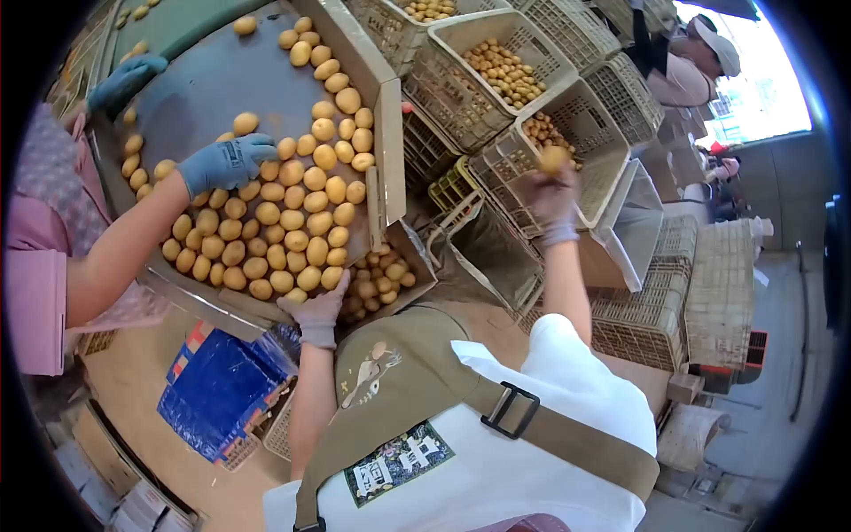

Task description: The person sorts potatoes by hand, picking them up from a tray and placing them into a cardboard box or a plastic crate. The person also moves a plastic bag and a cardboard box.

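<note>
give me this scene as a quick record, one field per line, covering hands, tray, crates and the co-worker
right hand: gloved, holding one potato, seen in front of a crate
left hand: gloved, at the tray's near edge beside potatoes; grip unclear
tray: potatoes crowded nearer the wearer, sparser at the far end
crates: several on the right, some containing potatoes
co-worker: one blue-gloved hand among potatoes, the other beyond it

From here I see hands in pale gloves, a white top with a dark lettered panel, and an olive apron with a black-buckled strap.
</note>
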`<state>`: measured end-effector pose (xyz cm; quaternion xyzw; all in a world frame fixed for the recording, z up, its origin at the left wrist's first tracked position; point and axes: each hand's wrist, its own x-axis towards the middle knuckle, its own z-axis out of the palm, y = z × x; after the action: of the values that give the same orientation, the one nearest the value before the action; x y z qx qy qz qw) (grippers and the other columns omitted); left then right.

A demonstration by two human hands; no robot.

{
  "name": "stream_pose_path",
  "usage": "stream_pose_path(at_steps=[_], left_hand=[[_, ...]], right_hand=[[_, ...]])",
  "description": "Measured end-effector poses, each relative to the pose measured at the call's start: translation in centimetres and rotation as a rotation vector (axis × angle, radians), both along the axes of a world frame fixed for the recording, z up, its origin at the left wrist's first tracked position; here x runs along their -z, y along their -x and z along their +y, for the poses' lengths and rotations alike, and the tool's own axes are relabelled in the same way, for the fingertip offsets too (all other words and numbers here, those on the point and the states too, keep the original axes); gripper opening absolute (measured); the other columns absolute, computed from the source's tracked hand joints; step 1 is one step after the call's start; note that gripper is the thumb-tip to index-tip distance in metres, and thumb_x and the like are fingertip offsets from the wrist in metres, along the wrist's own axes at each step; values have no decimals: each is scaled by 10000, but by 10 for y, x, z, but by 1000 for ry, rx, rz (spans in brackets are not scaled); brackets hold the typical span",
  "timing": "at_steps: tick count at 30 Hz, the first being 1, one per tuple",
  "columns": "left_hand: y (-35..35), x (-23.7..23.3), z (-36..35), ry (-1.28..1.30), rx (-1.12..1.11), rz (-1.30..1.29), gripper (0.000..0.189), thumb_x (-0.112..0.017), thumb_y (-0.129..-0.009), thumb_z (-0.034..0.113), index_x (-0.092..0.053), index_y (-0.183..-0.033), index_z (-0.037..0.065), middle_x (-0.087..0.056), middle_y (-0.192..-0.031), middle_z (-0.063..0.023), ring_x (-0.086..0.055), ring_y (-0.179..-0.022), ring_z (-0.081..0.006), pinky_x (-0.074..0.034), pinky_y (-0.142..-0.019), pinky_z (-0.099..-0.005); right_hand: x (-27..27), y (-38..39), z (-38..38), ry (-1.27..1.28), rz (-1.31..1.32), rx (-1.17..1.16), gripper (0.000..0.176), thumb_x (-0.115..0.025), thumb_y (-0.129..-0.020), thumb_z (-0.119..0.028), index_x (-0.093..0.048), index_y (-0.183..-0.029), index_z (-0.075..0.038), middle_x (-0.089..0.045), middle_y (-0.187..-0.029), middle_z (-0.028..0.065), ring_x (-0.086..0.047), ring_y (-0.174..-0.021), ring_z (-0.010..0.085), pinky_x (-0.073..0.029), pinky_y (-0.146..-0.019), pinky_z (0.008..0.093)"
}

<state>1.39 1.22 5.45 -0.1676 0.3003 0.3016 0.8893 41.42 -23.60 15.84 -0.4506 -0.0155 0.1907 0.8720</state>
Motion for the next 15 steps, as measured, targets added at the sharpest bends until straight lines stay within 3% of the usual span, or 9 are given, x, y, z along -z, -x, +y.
stream_pose_path(at_steps=[2,3,4,5,6,9,11,13,15], left_hand=[[-4,6,-1,-72,27,-24,815,-399,-877,680,-324,-1524,191,-283,-1595,-53,-262,-1463,-355,-293,-1113,-697],[0,6,2,-114,20,-18,826,-403,-868,695,-330,-1521,195,-288,-1593,-46,-264,-1463,-354,-295,-1112,-695],[0,20,-1,-244,15,14,865,-468,-851,710,-296,-1532,204,-281,-1595,-41,-266,-1461,-351,-303,-1109,-692],[5,44,-4,-306,-11,-122,915,-664,-830,590,-249,-1518,153,-300,-1572,-78,-291,-1444,-315,-325,-1135,-618],[5,31,-6,-613,57,112,961,-771,-773,457,-221,-1489,129,-334,-1533,-93,-319,-1418,-282,-323,-1153,-540],[5,24,-6,-596,44,193,968,-724,-766,493,-190,-1487,130,-318,-1532,-104,-313,-1413,-294,-286,-1162,-539],[7,42,-4,-218,-18,-38,934,-471,-820,723,-226,-1536,175,-251,-1595,-82,-245,-1462,-344,-232,-1146,-649],[3,31,1,118,-56,7,976,-262,-824,853,-253,-1565,218,-200,-1636,-58,-187,-1494,-376,-187,-1129,-723],[5,29,-3,33,-55,-26,952,-278,-843,834,-247,-1562,210,-228,-1624,-74,-235,-1474,-397,-220,-1121,-718]], right_hand=[[-37,-18,-45,-111,-84,477,105,-574,-930,-178,-638,-952,-99,-624,-773,11,-586,-663,153,-498,-673,261],[-12,-53,-83,-226,-292,348,80,-557,-931,-159,-609,-923,-99,-600,-750,23,-594,-688,162,-509,-704,269],[14,-89,-122,-354,-483,195,68,-539,-932,-141,-580,-894,-100,-576,-727,34,-602,-714,171,-520,-735,276],[-9,-66,-108,-244,-354,387,117,-528,-944,-152,-568,-841,-113,-543,-710,28,-574,-690,168,-505,-714,284],[-18,-50,-87,-114,-220,568,177,-517,-956,-163,-557,-787,-125,-510,-692,22,-545,-666,165,-489,-692,292],[10,-21,-5,112,-145,272,208,-512,-983,-252,-656,-951,-106,-642,-956,41,-627,-903,208,-529,-851,343],[19,38,83,471,-451,72,197,-593,-968,-158,-648,-1100,-22,-680,-1060,79,-660,-895,195,-565,-821,322],[-2,119,154,645,-615,-266,281,-635,-939,-126,-645,-1200,-22,-668,-1189,98,-662,-1053,225,-556,-893,342],[4,167,193,832,-1206,-568,332,-680,-874,-143,-654,-1195,-61,-674,-1143,171,-654,-1055,311,-525,-915,399]])
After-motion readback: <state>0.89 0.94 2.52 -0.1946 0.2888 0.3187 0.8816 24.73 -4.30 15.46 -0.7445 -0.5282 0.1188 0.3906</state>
